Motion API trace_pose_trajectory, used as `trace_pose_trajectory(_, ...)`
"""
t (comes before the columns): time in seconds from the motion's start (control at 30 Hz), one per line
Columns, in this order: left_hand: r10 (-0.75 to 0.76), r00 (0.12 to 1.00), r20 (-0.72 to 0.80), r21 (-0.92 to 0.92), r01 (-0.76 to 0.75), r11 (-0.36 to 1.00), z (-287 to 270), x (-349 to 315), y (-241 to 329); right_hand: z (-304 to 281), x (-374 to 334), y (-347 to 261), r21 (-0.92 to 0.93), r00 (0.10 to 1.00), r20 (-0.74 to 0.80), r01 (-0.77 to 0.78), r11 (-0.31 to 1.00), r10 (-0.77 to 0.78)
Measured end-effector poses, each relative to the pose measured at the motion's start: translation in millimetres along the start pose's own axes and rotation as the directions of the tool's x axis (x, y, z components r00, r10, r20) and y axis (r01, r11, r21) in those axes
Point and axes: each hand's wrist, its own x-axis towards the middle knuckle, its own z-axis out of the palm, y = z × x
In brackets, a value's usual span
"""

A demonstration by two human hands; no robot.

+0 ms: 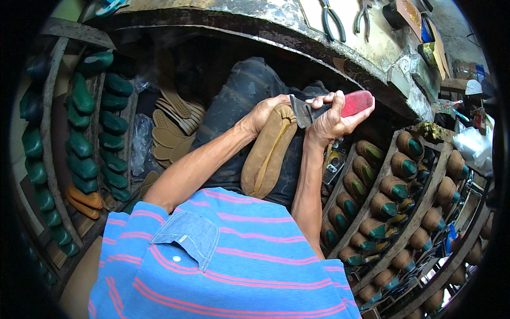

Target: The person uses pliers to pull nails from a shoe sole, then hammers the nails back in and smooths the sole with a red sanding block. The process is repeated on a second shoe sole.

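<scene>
A brown shoe upper [256, 165] lies lengthwise over my lap, underside up, its edges folded in around a yellowish strip. The toe end is gathered into pleats. My left hand [271, 110] grips that pleated end from the left. In my right hand [330, 119] is a dark metal tool [302, 112] with a wide red ribbed grip [357, 102]. Its dark head meets the pleated end beside my left fingers. My right thumb and fingers wrap around the tool; its exact kind is partly hidden by them.
A worn workbench [249, 18] runs across the far side, with black-handled pliers [332, 21] and another pair [363, 21] on it. Racks of green shoe lasts [82, 95] stand left; racks of brown uppers on lasts [382, 204] stand right. Tan soles [169, 133] are piled left of my knees.
</scene>
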Motion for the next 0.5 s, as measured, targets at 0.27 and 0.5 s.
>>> trace_pose_trajectory(0.27,-0.088,0.983,-0.158,0.154,0.113,0.982,3,-5,5,-14,-19,-11,-0.075,0.998,-0.044,0.029,0.997,-0.033)
trace_pose_trajectory(0.5,-0.058,0.978,-0.2,0.214,0.101,0.972,5,-3,4,-18,-29,-18,-0.186,0.995,-0.019,0.097,0.978,-0.102)
